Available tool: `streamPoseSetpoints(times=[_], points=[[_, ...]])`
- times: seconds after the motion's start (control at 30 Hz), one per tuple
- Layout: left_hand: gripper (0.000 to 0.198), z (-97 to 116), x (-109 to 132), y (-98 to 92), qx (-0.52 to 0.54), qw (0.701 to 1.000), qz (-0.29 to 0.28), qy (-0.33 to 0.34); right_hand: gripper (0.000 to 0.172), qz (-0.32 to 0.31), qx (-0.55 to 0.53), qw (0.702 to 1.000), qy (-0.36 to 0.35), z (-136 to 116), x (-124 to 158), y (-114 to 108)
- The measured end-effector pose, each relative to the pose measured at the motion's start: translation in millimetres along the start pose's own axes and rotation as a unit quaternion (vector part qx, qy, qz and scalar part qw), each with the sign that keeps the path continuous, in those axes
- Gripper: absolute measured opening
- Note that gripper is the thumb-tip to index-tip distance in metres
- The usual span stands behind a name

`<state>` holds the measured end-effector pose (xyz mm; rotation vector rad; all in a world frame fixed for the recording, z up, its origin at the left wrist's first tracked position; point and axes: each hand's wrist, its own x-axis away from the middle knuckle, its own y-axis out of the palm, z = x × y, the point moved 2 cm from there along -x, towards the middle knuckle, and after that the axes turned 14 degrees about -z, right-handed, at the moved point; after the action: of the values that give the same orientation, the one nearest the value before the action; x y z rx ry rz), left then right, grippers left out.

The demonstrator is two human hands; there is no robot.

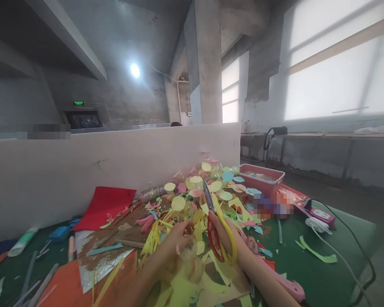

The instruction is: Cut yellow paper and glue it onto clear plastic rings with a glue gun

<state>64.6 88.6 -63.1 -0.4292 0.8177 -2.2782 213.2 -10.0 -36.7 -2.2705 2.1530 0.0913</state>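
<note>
My right hand (222,232) grips a pair of scissors (208,197) with yellow and red handles, blades pointing up and away over the pile. To its left, my left hand (179,234) is closed with curled fingers around what looks like a clear plastic piece (188,250); its exact shape is hard to make out. Yellow paper scraps (182,285) lie below both hands. Beyond them spreads a heap of clear plastic pieces topped with round paper discs, such as a yellow disc (178,203) and a blue disc (228,176). Yellow paper strips (152,243) lie beside my left hand.
A pink basket (278,181) stands at the back right. A white partition (115,157) borders the table's far side. Red paper (105,204), orange paper (64,283) and a glue tube (23,242) lie left. A cable (348,226) and a pink tool (289,285) lie right.
</note>
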Motion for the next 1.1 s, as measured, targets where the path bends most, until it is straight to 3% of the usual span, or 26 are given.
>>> streamPoseSetpoints(times=[0.17,0.33,0.47,0.63,0.73,0.83,0.97,1.1], points=[[0.013,-1,-2,-6.5,0.003,0.999,0.038,0.002,0.052,-0.007,-0.015,1.000,0.012,9,-5,1],[0.019,7,2,-21.3,0.026,0.996,0.081,0.010,0.049,-0.006,0.070,0.997,0.007,20,-13,-6],[0.023,16,12,-44.8,0.058,0.990,0.132,0.012,0.042,-0.003,0.181,0.983,-0.024,25,-15,-12],[0.028,29,28,-78.6,0.088,0.977,0.194,0.003,0.033,-0.039,0.192,0.980,0.021,42,-17,-12],[0.030,33,35,-90.8,0.098,0.968,0.232,0.009,0.024,-0.055,0.264,0.962,0.038,46,-14,-12],[0.031,35,37,-92.7,0.103,0.962,0.253,0.013,0.020,-0.061,0.363,0.929,0.045,40,-7,-11],[0.031,43,35,-82.4,0.115,0.967,0.227,0.023,0.019,-0.019,0.506,0.862,0.006,27,1,-8],[0.037,61,35,-69.5,0.125,0.973,0.187,0.044,0.019,0.052,0.525,0.849,-0.026,21,1,-9]])
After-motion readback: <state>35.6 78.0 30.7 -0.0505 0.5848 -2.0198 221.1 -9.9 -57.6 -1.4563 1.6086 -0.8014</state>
